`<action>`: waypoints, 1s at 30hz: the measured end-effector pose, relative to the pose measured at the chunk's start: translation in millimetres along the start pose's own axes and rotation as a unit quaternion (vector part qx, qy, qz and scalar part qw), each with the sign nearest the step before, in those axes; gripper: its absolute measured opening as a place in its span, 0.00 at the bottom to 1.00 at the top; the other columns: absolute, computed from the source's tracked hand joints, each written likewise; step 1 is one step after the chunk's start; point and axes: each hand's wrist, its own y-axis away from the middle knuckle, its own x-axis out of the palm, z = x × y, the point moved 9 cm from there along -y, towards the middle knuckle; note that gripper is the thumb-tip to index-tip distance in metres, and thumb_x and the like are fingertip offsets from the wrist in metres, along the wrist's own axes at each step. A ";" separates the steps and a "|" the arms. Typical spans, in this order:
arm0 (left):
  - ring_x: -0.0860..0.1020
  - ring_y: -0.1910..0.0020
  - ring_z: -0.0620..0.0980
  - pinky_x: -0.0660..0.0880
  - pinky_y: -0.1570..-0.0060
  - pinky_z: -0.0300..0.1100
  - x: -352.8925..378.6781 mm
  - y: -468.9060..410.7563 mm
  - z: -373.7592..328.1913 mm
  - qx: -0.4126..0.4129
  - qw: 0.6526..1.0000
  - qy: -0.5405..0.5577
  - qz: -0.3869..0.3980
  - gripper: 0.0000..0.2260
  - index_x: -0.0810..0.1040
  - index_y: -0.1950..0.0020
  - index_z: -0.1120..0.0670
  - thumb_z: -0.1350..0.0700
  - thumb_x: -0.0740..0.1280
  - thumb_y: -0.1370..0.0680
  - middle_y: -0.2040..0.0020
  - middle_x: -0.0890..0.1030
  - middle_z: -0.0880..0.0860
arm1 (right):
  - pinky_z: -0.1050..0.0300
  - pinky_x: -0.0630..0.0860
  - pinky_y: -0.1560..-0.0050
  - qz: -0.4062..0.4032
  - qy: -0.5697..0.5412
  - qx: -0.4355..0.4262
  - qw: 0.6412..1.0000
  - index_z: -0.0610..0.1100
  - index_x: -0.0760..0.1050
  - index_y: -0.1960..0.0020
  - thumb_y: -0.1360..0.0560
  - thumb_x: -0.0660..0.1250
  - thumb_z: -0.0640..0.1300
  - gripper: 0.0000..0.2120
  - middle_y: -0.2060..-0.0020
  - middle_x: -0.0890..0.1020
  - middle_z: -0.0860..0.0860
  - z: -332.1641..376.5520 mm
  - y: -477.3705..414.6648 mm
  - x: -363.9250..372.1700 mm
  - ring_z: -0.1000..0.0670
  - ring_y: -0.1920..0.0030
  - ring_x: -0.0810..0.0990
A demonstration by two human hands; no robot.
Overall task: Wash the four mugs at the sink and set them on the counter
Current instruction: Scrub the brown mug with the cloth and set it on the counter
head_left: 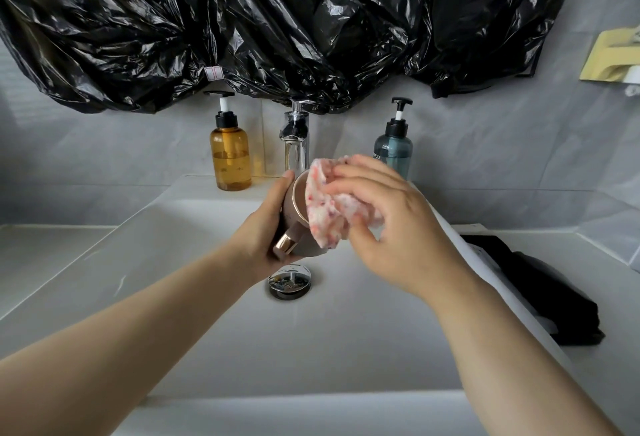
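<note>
Mug is tipped on its side over the sink, just in front of the tap. Your left hand curls round its body, handle toward you, and your right hand pinches a speckled cloth against its mouth. You look mid-scrub here with no water visibly running, so rinsing and setting down are left. No other mugs show in the sink or on the counter, so which of the four this is can't be told.
</note>
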 end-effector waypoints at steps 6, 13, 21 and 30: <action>0.85 0.50 0.53 0.82 0.52 0.51 4.5 1.3 0.4 -0.008 1.000 -0.013 0.014 0.29 0.79 0.35 0.54 0.34 0.57 0.22 0.43 0.85 0.58 | 0.49 0.76 0.46 -0.010 0.032 0.009 0.999 0.48 0.84 0.46 0.28 0.67 0.42 0.13 0.50 0.79 0.50 -3.9 -0.3 1.1 0.45 0.46 0.78; 0.83 0.45 0.56 0.81 0.46 0.50 -1.6 -0.8 0.0 -0.014 1.000 -0.023 0.001 0.30 0.79 0.34 0.55 0.33 0.58 0.22 0.42 0.84 0.59 | 0.50 0.80 0.49 0.021 -0.152 0.065 0.986 0.51 0.72 0.41 0.29 0.68 0.36 0.20 0.42 0.78 0.55 0.1 1.6 4.6 0.52 0.41 0.77; 0.86 0.58 0.49 0.83 0.62 0.44 5.7 0.6 3.9 -0.024 0.999 -0.015 0.017 0.25 0.82 0.43 0.53 0.35 0.58 0.22 0.52 0.87 0.53 | 0.52 0.75 0.60 -0.113 0.106 0.125 0.980 0.50 0.77 0.57 0.36 0.77 0.55 0.15 0.59 0.77 0.57 -14.4 4.1 -25.4 0.52 0.57 0.76; 0.85 0.57 0.49 0.82 0.59 0.44 -1.0 -2.7 -2.4 0.002 0.999 -0.035 0.015 0.27 0.81 0.38 0.52 0.34 0.57 0.21 0.55 0.87 0.52 | 0.45 0.58 0.28 0.112 0.140 -0.013 0.984 0.51 0.77 0.36 0.28 0.60 0.46 0.21 0.42 0.81 0.58 10.4 4.4 21.7 0.56 0.41 0.77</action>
